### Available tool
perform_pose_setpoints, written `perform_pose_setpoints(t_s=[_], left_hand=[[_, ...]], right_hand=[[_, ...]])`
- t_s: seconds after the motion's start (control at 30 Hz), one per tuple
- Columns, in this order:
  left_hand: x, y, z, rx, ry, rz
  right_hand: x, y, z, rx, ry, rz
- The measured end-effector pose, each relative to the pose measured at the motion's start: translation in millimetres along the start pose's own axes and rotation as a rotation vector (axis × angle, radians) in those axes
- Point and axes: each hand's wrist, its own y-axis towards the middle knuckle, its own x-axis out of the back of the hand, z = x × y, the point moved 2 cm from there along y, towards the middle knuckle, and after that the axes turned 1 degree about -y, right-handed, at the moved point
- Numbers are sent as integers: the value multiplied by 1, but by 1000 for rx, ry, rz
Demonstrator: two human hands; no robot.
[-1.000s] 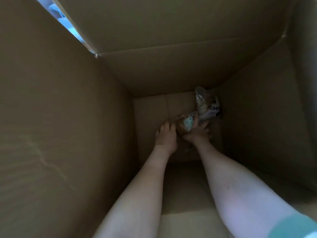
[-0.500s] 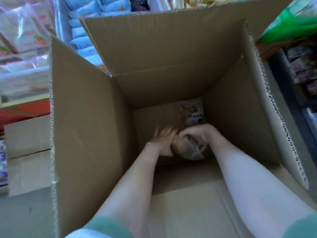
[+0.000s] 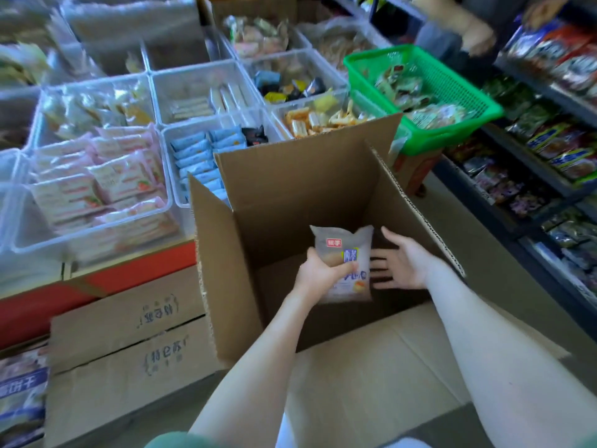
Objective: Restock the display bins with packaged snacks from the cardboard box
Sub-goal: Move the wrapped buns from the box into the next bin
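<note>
My left hand (image 3: pixel 319 274) grips a white snack packet (image 3: pixel 347 253) with a red label and blue print, held upright above the open cardboard box (image 3: pixel 226 253). Just right of the packet, my right hand (image 3: pixel 403 260) is spread open with straight fingers and holds nothing. Clear plastic display bins (image 3: pixel 200 92) full of wrapped snacks fill the counter beyond the box. The box's bottom is dark and hidden behind the packet and my hands.
A green basket (image 3: pixel 452 137) of snacks sits at the back right of the box. Snack shelves (image 3: pixel 549 150) line the right side. Closed cardboard cartons (image 3: pixel 129 344) stand at the left. Another person's arm (image 3: pixel 465 24) shows at the top right.
My view pulled up out of the box. The left hand now holds a packet raised from the bottom, and the right hand has let go and spread open.
</note>
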Motion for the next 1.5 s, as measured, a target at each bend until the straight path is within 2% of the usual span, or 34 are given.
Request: perform_pose_setpoints(t_s=[0.1, 0.23, 0.47, 0.63, 0.97, 1.2, 1.33, 1.5], left_hand=[[-5, -28, -16, 21, -134, -57], [-4, -77, -28, 10, -140, -196], [36, -177, -22, -100, -341, -87], [89, -234, -19, -203, -483, -69], [259, -296, 37, -173, -619, -183], [397, -309, 83, -188, -564, -244], [458, -300, 89, -192, -356, -310], [520, -268, 86, -56, -49, -335]], right_hand=[[-31, -30, -13, 172, 28, 77], [-71, -72, -35, 329, -32, 75], [-136, -138, -59, 413, -38, 165], [-205, -163, -57, 454, -161, 237], [-399, -129, -51, 515, -362, 385], [-539, -80, -56, 523, -399, 469], [-585, -52, -42, 617, -451, 514], [-614, -6, 1, 680, -668, 331]])
